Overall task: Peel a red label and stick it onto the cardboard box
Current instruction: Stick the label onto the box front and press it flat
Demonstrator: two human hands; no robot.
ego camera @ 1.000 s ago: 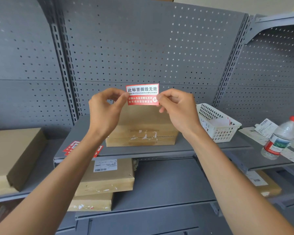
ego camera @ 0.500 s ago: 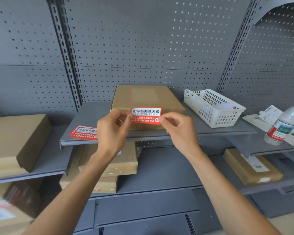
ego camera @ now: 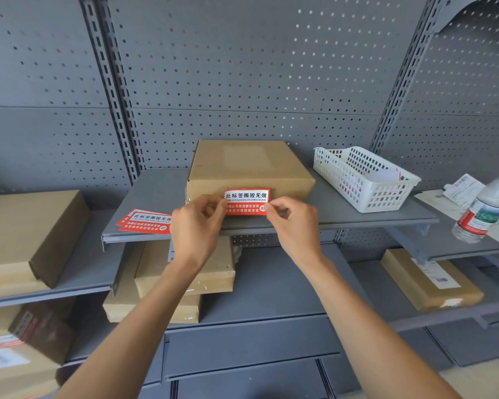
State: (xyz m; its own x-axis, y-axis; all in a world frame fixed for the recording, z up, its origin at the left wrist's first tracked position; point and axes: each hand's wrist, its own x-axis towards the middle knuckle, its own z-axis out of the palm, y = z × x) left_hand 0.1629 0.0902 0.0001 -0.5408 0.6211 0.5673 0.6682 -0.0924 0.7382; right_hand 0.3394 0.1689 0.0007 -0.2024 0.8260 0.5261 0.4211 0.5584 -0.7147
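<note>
A red label (ego camera: pixel 247 201) with white and black print is held flat between both hands, in front of the near side of a brown cardboard box (ego camera: pixel 248 165) that rests on a grey shelf (ego camera: pixel 343 208). My left hand (ego camera: pixel 198 226) pinches the label's left edge. My right hand (ego camera: pixel 293 223) pinches its right edge. The label's top edge overlaps the box's front face; I cannot tell if it touches. A small stack of more red labels (ego camera: pixel 146 221) lies on the shelf to the left of the box.
A white plastic basket (ego camera: pixel 363 180) stands right of the box. A water bottle (ego camera: pixel 484 211) and paper slips sit on the right-hand shelf. More cardboard boxes (ego camera: pixel 29 234) fill the left and lower shelves. Grey pegboard forms the back wall.
Both hands have lowered the label from above the box to its front face. The view has tilted, so the box top now shows.
</note>
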